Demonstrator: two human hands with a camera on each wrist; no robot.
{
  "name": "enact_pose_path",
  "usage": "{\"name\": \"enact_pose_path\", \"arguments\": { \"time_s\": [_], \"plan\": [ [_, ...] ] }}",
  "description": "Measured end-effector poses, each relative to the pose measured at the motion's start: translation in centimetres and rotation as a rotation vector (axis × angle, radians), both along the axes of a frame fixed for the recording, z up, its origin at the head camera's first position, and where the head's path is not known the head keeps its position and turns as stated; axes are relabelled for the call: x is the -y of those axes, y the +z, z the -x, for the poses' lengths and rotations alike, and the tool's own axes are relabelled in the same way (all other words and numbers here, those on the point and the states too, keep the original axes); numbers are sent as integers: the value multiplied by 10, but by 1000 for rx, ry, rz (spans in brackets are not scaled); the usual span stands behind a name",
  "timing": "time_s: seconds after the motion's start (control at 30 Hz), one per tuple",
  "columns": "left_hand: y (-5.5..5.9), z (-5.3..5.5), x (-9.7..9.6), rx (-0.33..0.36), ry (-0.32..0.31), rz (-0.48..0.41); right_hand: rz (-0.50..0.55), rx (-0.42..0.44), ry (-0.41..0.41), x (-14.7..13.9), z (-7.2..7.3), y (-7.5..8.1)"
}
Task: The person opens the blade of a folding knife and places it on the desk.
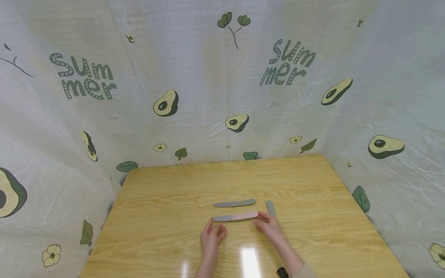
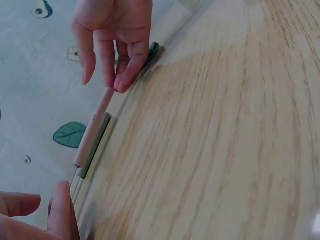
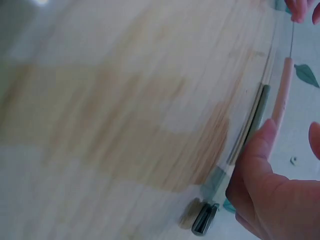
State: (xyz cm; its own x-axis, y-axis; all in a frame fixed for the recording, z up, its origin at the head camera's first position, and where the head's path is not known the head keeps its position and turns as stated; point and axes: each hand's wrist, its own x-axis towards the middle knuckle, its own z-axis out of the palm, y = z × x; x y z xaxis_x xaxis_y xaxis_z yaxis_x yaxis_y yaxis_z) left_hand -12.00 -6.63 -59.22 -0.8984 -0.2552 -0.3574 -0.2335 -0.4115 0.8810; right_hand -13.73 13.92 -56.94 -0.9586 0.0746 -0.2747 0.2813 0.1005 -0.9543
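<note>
A table knife [image 1: 245, 216] with a pink handle lies crosswise between my hands, blade to the left. At its blade tip are the fingers of my left hand [image 1: 211, 239], with the thumb apart from the blade. My right hand [image 1: 268, 227] touches the handle's end with its fingertips, thumb held away in the right wrist view. From the wrist views, the pink handle [image 2: 94, 129] sits higher than the green knife behind it. That grey-green-handled knife [image 1: 244, 202] rests on the table, also pointing left. A second green handle [image 1: 270, 207] shows beyond my right hand, which hides the rest.
The wooden table [image 1: 156, 216] reaches back to a pale curtain [image 1: 201, 69] printed with avocados and leaves. The curtain also hangs along the left and right sides. Light glares off the table's front, and a small black object [image 1: 282, 272] is by my right wrist.
</note>
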Motion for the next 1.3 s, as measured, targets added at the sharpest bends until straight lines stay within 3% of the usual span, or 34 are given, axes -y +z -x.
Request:
{"name": "enact_pose_path", "arguments": {
  "time_s": [0.13, 0.53, 0.67, 0.8, 0.87, 1.0, 1.1, 1.17, 1.3],
  "plan": [
    [-1, -2, 2, -1, -20, 2, -31, 4, 59, -2, -3, 1],
    [-1, -4, 6, 16, -81, 59, 51, 43, 136, -4, -2, -3],
    [0, -4, 1, 32, -49, 189, 51, 42, 154, -11, -2, 0],
    [0, -3, -9, 23, 1, 350, 27, 25, 74, -22, 0, 7],
    [1, -1, -15, -1, -3, 371, 27, 23, 22, -30, 2, 11],
    [5, 6, -30, -71, -80, 352, 45, 35, -48, -45, 5, 18],
    [11, 15, -42, -114, -164, 331, 46, 40, -67, -56, 6, 20],
    [21, 19, -50, -135, -219, 310, 53, 41, -75, -61, 8, 19],
    [25, 31, -68, -186, -305, 283, 50, 40, -94, -69, 11, 15]
  ]
}}
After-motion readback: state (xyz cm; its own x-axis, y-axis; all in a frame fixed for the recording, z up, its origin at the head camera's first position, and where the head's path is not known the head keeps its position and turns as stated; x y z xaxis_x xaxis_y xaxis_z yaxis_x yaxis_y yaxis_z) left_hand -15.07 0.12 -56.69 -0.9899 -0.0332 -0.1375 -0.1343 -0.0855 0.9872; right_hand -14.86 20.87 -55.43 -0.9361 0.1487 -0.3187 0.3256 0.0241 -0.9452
